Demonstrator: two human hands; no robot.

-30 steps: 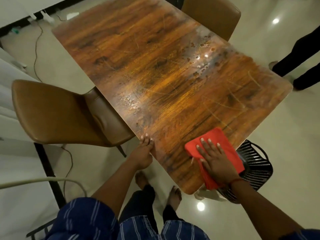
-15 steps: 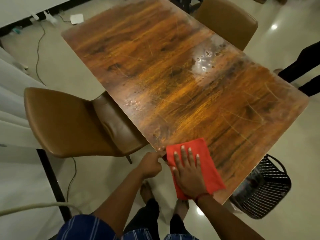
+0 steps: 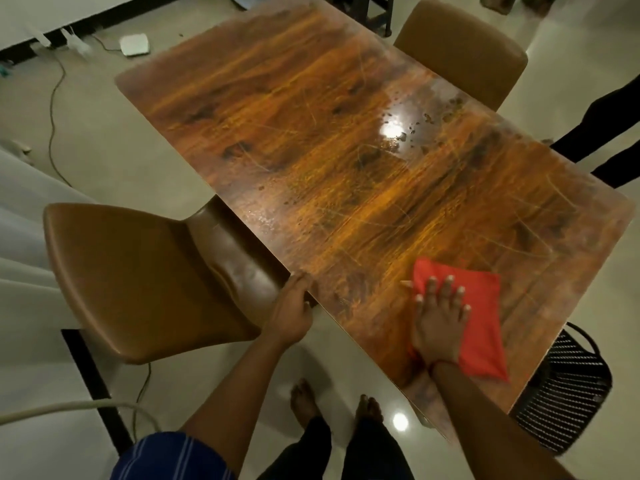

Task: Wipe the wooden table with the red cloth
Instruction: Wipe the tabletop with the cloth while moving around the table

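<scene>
Wooden surface (image 3: 346, 150): long top with rounded corners, orange-brown grain, many fine scratches. A bright glare and a scatter of dark droplets (image 3: 420, 128) sit toward its far right edge.

Red cloth (image 3: 483, 320): lies flat on the surface near the near-right corner, a rough rectangle, its near end close to the surface's end edge.

Right hand (image 3: 440, 323): palm down on the left part of the cloth, fingers (image 3: 449, 289) straight and slightly spread, pressing the cloth to the wood. Not curled round it. A thin red band shows at the wrist.

Left hand (image 3: 291, 311): at the surface's left long edge, near the near corner. Fingers curl over that edge and hold it; the tips under the edge are hidden.

Brown chair (image 3: 138, 278): just beside the surface's left edge, seat partly tucked beneath it, touching or nearly touching the left hand; cannot tell which.

Second brown chair (image 3: 460, 53): at the surface's far right side.

Black mesh basket (image 3: 568, 393): on the floor beside the near-right corner of the surface, partly under it.

Bare feet (image 3: 304, 400): on the pale floor at the surface's near end. A blue striped sleeve (image 3: 173, 459) covers the left upper arm.

White flat device (image 3: 134, 45) and a cable (image 3: 52, 109): on the floor beyond the surface's far left corner.

Another person's dark-clothed legs (image 3: 602, 133): right of the surface, well apart from the cloth.
</scene>
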